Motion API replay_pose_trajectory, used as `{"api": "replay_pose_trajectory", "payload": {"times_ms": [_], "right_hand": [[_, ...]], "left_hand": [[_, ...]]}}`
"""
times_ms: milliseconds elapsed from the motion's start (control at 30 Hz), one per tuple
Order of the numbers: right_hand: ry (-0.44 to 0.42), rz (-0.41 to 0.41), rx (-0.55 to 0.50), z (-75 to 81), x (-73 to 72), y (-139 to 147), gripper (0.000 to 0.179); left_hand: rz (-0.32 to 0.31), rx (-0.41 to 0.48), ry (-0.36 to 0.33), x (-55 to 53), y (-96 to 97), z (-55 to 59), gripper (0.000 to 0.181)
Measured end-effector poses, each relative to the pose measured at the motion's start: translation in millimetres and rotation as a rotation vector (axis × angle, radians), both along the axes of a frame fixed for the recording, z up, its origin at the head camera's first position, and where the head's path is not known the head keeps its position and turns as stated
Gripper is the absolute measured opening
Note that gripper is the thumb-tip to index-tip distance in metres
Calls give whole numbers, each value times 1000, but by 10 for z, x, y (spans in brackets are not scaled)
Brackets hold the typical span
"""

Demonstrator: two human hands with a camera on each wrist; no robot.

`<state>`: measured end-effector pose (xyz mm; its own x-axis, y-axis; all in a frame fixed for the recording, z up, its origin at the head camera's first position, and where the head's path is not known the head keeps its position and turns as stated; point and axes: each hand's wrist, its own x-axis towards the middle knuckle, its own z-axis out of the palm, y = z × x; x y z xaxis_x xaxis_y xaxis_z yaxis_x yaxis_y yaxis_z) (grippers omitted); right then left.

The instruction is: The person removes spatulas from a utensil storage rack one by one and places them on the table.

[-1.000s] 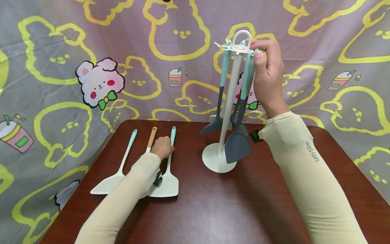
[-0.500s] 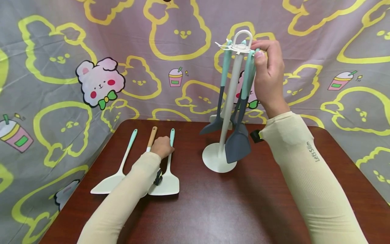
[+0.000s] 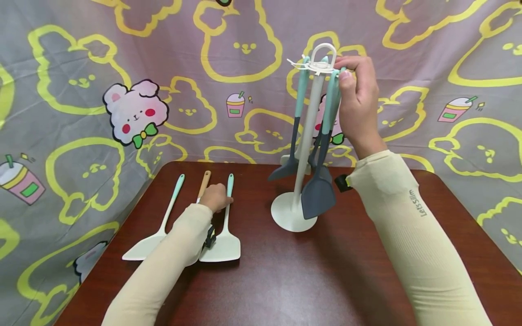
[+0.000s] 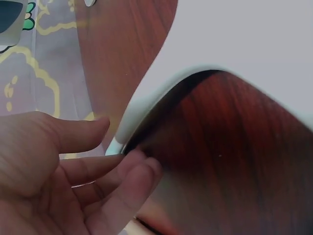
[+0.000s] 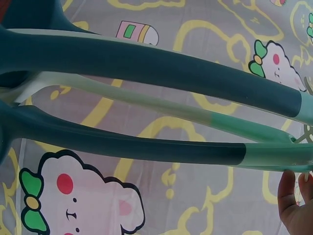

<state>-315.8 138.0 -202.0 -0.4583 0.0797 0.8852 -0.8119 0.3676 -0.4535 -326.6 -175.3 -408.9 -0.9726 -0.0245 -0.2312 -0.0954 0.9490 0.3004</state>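
My left hand (image 3: 215,197) is at the turquoise-and-white handle of the rightmost white spatula (image 3: 222,248), which lies flat on the table. In the left wrist view, the thumb and curled fingers of the left hand (image 4: 83,166) meet about that handle. My right hand (image 3: 360,99) is raised at the top of a white utensil stand (image 3: 290,217). Its thumb and fingers pinch the upper end of a turquoise-handled utensil (image 3: 331,99) there. Grey-headed utensils hang from the stand, among them a grey turner (image 3: 318,199). In the right wrist view, only fingertips of the right hand (image 5: 296,200) show.
Two more spatulas lie to the left: a turquoise-handled white spatula (image 3: 148,246) and a wooden-handled spatula (image 3: 205,182), partly covered by the left arm. A patterned cloth (image 3: 253,90) hangs behind the dark wooden table (image 3: 277,290).
The rightmost spatula's handle end has shifted slightly left and toward me, with the left hand at it. My right hand stays at the stand's top. The view has tilted a little.
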Motion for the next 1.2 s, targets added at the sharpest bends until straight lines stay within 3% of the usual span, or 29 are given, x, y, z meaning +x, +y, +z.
{"api": "replay_pose_trajectory", "payload": {"times_ms": [367, 500, 600, 733, 867, 1200], "right_hand": [[-2, -4, -1, 5, -3, -14, 36], [4, -2, 6, 0, 0, -14, 36], [3, 2, 7, 0, 6, -19, 36], [3, 3, 1, 2, 13, -25, 36], [-3, 2, -5, 5, 11, -34, 36], [11, -1, 13, 5, 11, -13, 37]], "left_hand": [[-45, -11, 59, 23, -28, 122, 32], [-56, 7, 118, 36, -30, 167, 27], [-68, 38, 207, 42, -27, 201, 27], [-83, 139, 361, 49, 9, 257, 33], [-101, 273, 462, 67, 72, 334, 35], [-114, 534, 519, 137, 326, 624, 27]]}}
